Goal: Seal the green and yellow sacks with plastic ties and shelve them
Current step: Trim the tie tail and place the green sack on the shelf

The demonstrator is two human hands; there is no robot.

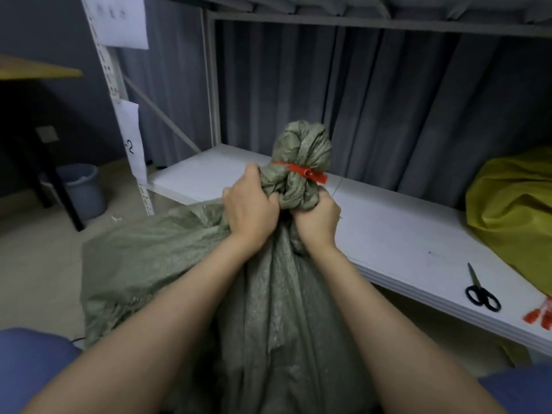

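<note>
A large green woven sack (167,258) stands in front of me, its mouth bunched into a neck. A red plastic tie (301,170) is cinched round that neck, with a tuft of fabric above it. My left hand (251,204) grips the bunched fabric just below the tie on the left. My right hand (316,218) grips the same neck on the right, close beside the left. A yellow sack (516,213) lies on the white shelf (397,234) at the far right.
Black-handled scissors (481,291) and loose red ties (540,315) lie near the shelf's front right edge. A white rack upright (119,106) with paper labels stands to the left. A blue bucket (83,189) and a dark table leg sit on the floor at left.
</note>
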